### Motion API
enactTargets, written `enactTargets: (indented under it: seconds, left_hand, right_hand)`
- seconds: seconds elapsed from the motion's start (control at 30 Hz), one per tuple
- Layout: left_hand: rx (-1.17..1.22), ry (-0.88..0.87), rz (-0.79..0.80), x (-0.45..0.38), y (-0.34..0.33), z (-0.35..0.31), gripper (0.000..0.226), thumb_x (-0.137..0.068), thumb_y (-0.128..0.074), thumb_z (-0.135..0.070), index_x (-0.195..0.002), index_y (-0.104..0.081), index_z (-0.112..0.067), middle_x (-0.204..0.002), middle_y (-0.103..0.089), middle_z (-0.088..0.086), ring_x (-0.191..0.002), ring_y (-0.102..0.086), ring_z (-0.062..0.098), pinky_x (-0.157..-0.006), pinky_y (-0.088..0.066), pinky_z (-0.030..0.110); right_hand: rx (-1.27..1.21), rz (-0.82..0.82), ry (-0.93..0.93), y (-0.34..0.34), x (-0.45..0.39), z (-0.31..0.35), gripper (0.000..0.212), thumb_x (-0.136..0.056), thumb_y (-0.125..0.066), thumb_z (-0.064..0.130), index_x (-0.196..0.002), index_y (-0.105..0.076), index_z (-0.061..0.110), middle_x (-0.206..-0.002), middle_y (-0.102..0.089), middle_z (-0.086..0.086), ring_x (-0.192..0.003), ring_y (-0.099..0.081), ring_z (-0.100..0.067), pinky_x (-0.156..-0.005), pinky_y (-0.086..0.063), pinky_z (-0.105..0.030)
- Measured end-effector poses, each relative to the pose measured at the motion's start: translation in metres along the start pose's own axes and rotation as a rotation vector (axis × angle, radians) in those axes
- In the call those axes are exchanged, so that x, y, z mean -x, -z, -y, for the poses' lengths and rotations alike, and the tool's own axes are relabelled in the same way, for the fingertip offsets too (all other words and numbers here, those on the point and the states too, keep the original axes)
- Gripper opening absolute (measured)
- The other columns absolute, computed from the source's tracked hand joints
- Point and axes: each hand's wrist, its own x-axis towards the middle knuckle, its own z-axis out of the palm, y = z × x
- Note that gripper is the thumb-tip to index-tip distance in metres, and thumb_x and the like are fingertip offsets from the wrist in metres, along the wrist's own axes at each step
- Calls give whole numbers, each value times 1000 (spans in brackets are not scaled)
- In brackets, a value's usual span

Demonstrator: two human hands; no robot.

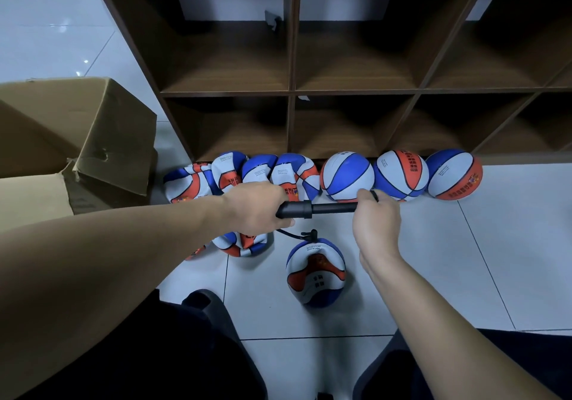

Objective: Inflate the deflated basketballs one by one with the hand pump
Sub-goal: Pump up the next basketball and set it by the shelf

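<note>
I hold a black hand pump [309, 208] level above the floor. My left hand [258, 207] grips its barrel and my right hand [376, 218] grips the handle end, with the rod drawn out between them. A thin black hose [294, 235] runs down from the pump to the valve of a partly flat blue, white and orange basketball [315, 271] on the tiles below. Several deflated balls [257, 172] lean against the shelf base at left. Three round inflated balls [400, 175] stand in a row to their right.
A dark wooden cubby shelf [291, 90] fills the back. An open cardboard box [77, 139] stands at the left. Another crumpled ball [244, 244] lies under my left wrist. My dark-clothed knees [185, 353] frame the white tiled floor [464, 260].
</note>
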Motion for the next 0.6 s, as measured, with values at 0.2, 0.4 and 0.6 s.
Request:
enactTargets:
  seconds: [0.2,0.4,0.6]
  left_hand:
    - [-25,-15,-24,0,-4,-15,33,-103,-63,-55,-84,-61,-28,-75,-65,-3,-69,-63,18,-58,-44,32]
    - [-23,-38,-32,-2,-4,-24,33,-101,-62,-55,-85,-64,-26,-74,-67,-3,-70,-65,19,-64,-55,37]
    - [-33,-59,-9,-2,-3,-19,31,-100,-64,-53,-83,-61,-27,-73,-65,-4,-68,-63,18,-64,-55,38]
  right_hand:
    - [32,92,-5,-11,13,-10,24,-100,-52,19,-77,-50,12,-68,-47,2,-64,-41,-20,-63,-38,-35]
    - [49,145,2,-22,25,-9,32,-104,-51,26,-73,-50,21,-73,-53,3,-67,-48,-21,-65,-42,-36]
    - [71,174,-2,-29,29,-13,26,-102,-50,27,-79,-57,18,-80,-62,-1,-76,-57,-25,-77,-53,-46]
